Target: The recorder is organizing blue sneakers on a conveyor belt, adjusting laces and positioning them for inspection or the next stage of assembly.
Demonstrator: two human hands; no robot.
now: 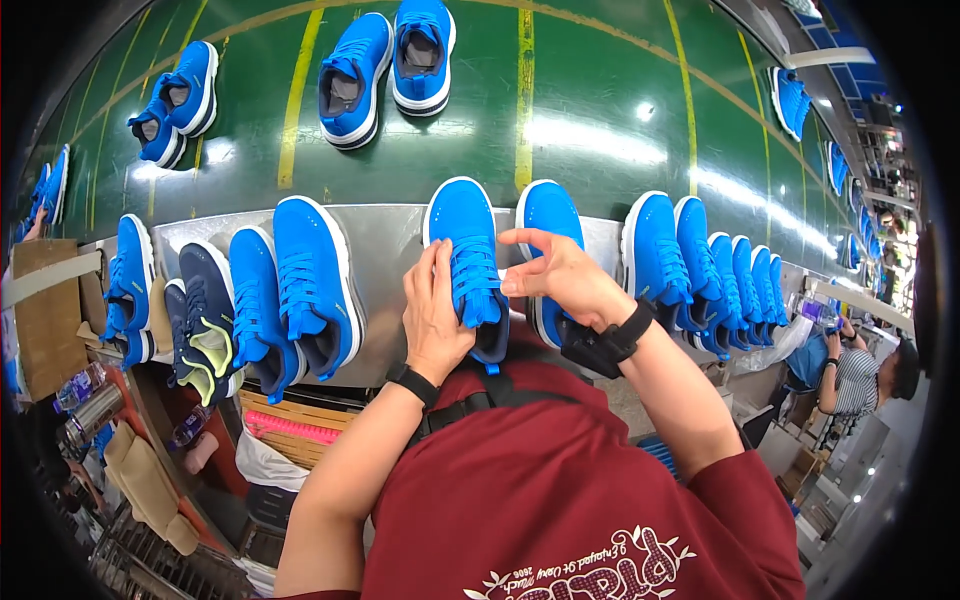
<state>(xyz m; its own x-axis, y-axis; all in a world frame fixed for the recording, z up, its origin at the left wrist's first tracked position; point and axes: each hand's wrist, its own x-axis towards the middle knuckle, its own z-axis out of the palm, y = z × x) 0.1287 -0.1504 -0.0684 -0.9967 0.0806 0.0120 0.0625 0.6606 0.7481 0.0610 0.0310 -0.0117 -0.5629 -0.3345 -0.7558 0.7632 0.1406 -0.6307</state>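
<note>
A bright blue sneaker point(466, 250) with a white sole lies toe-away on a grey metal ledge point(385, 250) in front of me. My left hand point(432, 318) grips its left side near the heel. My right hand point(555, 275) hovers over its laces, fingers pinched at the tongue area. A second blue sneaker point(548, 215) lies just right of it, partly hidden under my right hand. Both wrists carry black bands.
More blue sneakers point(300, 285) line the ledge left and right, with one dark navy and yellow shoe point(205, 325). Pairs point(385, 65) ride the green conveyor belt point(590, 120) beyond. A cardboard box point(45, 310) stands left. Another person point(860, 375) sits at right.
</note>
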